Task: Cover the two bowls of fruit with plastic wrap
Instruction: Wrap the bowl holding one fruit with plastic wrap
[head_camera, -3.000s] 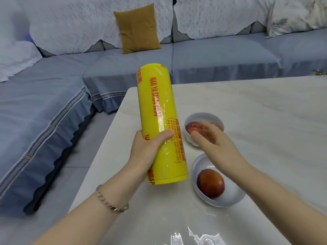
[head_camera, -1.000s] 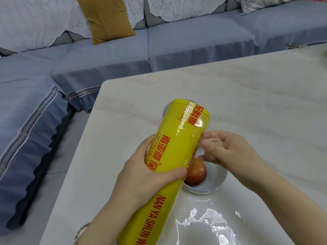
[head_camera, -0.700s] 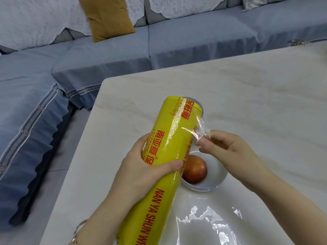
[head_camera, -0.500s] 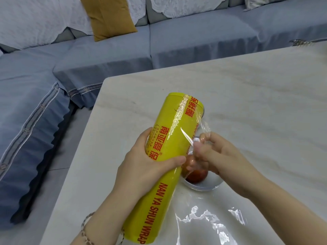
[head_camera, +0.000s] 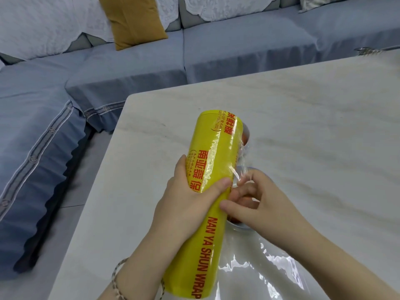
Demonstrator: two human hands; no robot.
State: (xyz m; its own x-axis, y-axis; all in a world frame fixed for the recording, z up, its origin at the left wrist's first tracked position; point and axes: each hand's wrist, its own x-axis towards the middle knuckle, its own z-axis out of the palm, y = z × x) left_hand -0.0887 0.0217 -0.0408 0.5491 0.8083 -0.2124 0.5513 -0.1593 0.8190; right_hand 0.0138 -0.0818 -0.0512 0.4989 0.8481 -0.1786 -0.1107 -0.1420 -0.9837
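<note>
The left hand (head_camera: 190,198) grips the yellow roll of plastic wrap (head_camera: 216,144), held slanted in mid-frame over both bowls. The right hand (head_camera: 259,204) pinches the loose film edge (head_camera: 242,169) at the roll's right side. Pulled unevenly, the thin film could bunch, cling to itself or tear, and the low roll could knock the near bowl (head_camera: 240,227), mostly hidden under the hands, or the far bowl (head_camera: 246,132) peeking past its top. A crumpled sheet of film (head_camera: 259,269) lies lower right on the pale marble table (head_camera: 324,126). A blue-grey sofa (head_camera: 238,50) with a mustard cushion (head_camera: 132,20) fills the top.
</note>
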